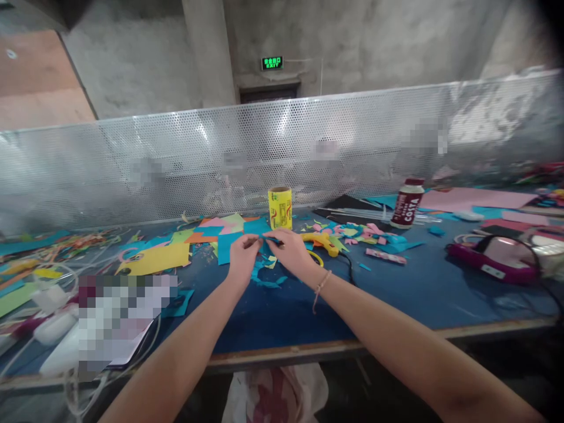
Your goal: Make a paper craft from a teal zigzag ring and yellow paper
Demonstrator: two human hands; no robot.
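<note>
Though the left hand (244, 255) and right hand (291, 251) partly hide it, their fingers pinch one blue scrap (274, 240) near one roll (281, 209).

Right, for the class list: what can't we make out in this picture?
All in the head view:
- Blue piece between the left hand and right hand: mostly hidden by the fingers, so its shape is unclear.
- Yellow tool: one end hidden behind the right hand.
- Patch at left: pixelated, contents unreadable.
- White-and-red thing: cut off by the bottom edge.
- Pink packet: print too small to read.
</note>
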